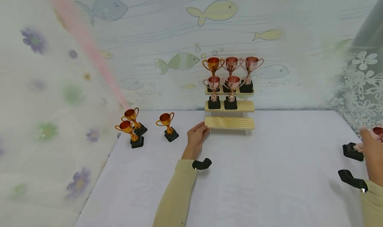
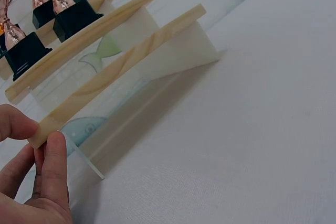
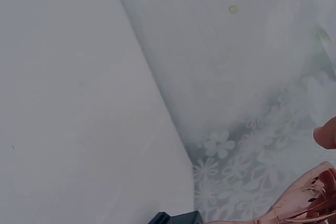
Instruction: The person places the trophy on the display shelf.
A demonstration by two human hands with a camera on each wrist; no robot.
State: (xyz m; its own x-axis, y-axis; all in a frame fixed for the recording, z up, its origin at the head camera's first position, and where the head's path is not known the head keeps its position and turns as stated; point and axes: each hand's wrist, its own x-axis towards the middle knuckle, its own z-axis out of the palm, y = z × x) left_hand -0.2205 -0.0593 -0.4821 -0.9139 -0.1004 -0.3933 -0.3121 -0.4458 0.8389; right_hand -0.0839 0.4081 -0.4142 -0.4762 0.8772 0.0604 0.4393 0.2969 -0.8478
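My left hand [image 1: 196, 139] pinches the left end of the lowest wooden plank [image 1: 229, 123] of a small three-step display stand. In the left wrist view, the thumb [image 2: 18, 123] lies on top of the plank [image 2: 121, 66], with fingers below. At the right edge, my right hand [image 1: 372, 155] holds a rose-gold trophy cup [image 1: 358, 147], tilted with its black base toward the left. The right wrist view catches only part of this trophy [image 3: 294, 200] and a thumb [image 3: 326, 134]; the other fingers are mostly hidden.
Two rose-gold trophies [image 1: 231, 87] stand on the middle step. Behind them, the top step bears one gold trophy [image 1: 213, 64] and two rose-gold ones [image 1: 251, 65]. Three gold trophies [image 1: 168, 124] stand left on the white table [image 1: 269, 180]. Printed curtains [image 1: 149, 31] hang behind.
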